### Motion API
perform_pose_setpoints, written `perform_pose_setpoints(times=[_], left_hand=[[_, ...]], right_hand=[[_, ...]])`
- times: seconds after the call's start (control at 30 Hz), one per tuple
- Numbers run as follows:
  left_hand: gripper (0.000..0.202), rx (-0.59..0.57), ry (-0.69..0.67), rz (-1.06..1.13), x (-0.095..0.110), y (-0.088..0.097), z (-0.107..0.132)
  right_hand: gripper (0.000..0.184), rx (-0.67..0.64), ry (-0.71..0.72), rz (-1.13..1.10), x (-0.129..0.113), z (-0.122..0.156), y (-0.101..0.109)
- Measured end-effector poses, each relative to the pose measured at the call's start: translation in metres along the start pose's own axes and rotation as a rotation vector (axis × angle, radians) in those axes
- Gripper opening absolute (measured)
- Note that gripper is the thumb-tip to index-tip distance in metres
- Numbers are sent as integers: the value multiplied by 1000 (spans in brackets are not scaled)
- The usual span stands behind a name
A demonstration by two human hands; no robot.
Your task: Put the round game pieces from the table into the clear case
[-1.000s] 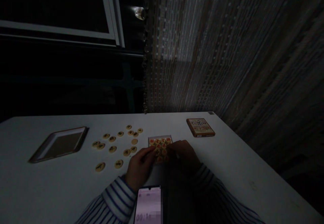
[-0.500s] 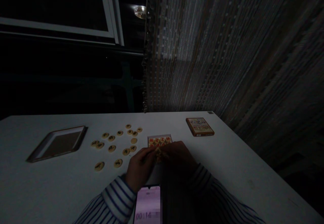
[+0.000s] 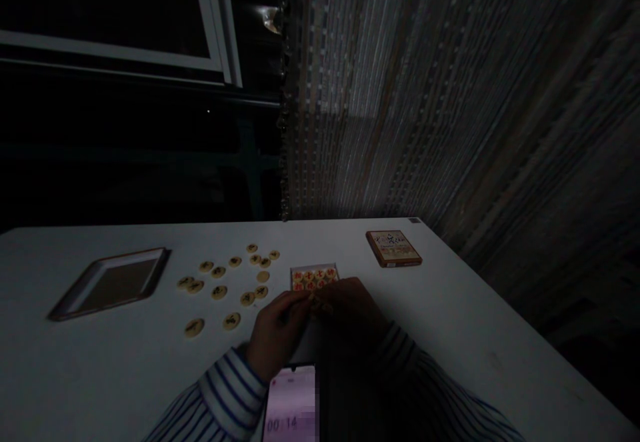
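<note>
A: What lies around the work?

B: A white counter (image 3: 450, 335) fills most of the lower frame. At its left lies a shallow tray (image 3: 120, 285) with a dark rim. Between tray and centre, round dark-marked pieces (image 3: 219, 292) are scattered, a few touching; one disc (image 3: 263, 276) shows a plain face. Right of centre lies a flat closed box (image 3: 394, 249) with a printed top.

A: Beyond and below?

B: A patterned curtain (image 3: 400, 95) hangs across the upper right; a pale window frame (image 3: 215, 15) stands upper left. At bottom centre, between the striped sleeves (image 3: 233, 389), lies a lit phone (image 3: 290, 399) showing digits; part of its screen is blurred.

A: Any obstruction?

B: The left hand (image 3: 277, 329) and right hand (image 3: 356, 309) meet over the near part of the small box (image 3: 315, 269), hiding it. The right hand is in deep shadow.

A: Location and appearance of that box?

B: Centre of frame, just below the middle; open, with a thin pale rim. Inside, red-marked pieces (image 3: 320, 275) sit in close rows, pale, round and face up. Lower rows are hidden.

A: State of each grip?

B: Fingers bent, tips close together. Something pale shows between them; I cannot tell whether either hand is holding it.
</note>
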State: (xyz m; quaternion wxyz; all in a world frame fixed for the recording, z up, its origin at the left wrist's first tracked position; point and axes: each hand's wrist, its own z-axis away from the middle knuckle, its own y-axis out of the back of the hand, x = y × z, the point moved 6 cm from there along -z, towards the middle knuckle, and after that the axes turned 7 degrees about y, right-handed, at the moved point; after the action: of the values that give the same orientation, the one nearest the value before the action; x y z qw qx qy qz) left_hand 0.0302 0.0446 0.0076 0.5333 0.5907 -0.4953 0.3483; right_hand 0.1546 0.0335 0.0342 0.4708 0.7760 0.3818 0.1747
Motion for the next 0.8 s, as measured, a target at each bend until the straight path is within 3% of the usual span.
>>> perform_pose_setpoints(times=[0.13,0.27,0.53,0.8], left_hand=[[21,68,-37,-137,-1,7,-2],[25,110,-102,-322,-8,11,-5],[54,30,-224,-423,-25,0,-3],[55,-28,-276,-406,-29,-3,-2]], right_hand=[[16,-82,-75,70,6,-2,2],[14,-19,-101,75,13,0,9],[27,85,-130,22,35,19,13],[24,55,-176,38,47,27,18]])
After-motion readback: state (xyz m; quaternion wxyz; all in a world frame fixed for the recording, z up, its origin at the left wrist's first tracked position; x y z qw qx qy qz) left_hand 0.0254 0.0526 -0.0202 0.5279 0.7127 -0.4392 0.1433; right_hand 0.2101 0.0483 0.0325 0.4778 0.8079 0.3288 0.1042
